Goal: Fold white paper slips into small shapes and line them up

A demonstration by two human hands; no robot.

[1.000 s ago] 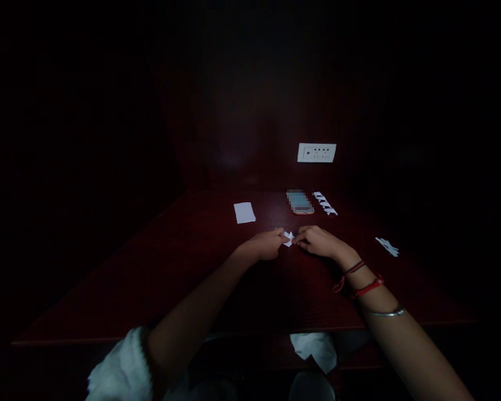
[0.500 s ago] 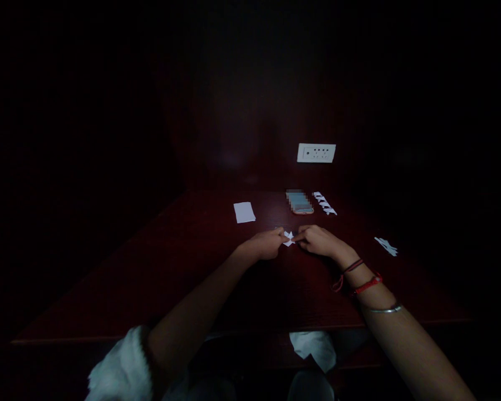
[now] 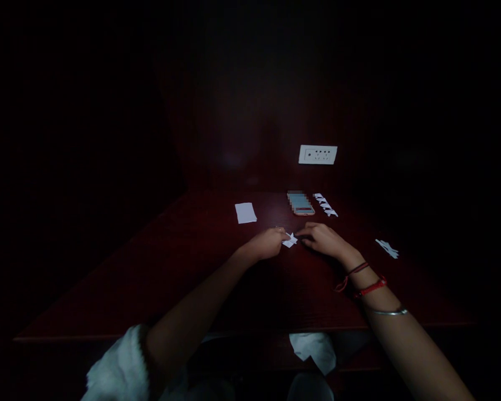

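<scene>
Folded paper (image 3: pixel 290 243) lay under the left hand (image 3: pixel 269 243), pinch not discernible; the right hand (image 3: pixel 322 239), fingers released, had withdrawn to the paper's edge, apparently leaving one-sided support.

Pale left sleeve (image 3: pixel 120 362), dark reddish right wrist cord (image 3: pixel 359 268) (loose ends), red bracelet (image 3: pixel 371 287), silver bangle (image 3: pixel 388 313)

Desk (image 3: pixel 171 267): dark-red wood look, smooth, faintly glossy. Folded piece (image 3: pixel 291 241), flat sheets (image 3: pixel 245 213): matt white paper. Socket plate (image 3: pixel 318 155): smooth, plastic-looking. Bangle (image 3: pixel 388 313): shiny metal. Sleeve (image 3: pixel 121 365): fuzzy cloth.
</scene>
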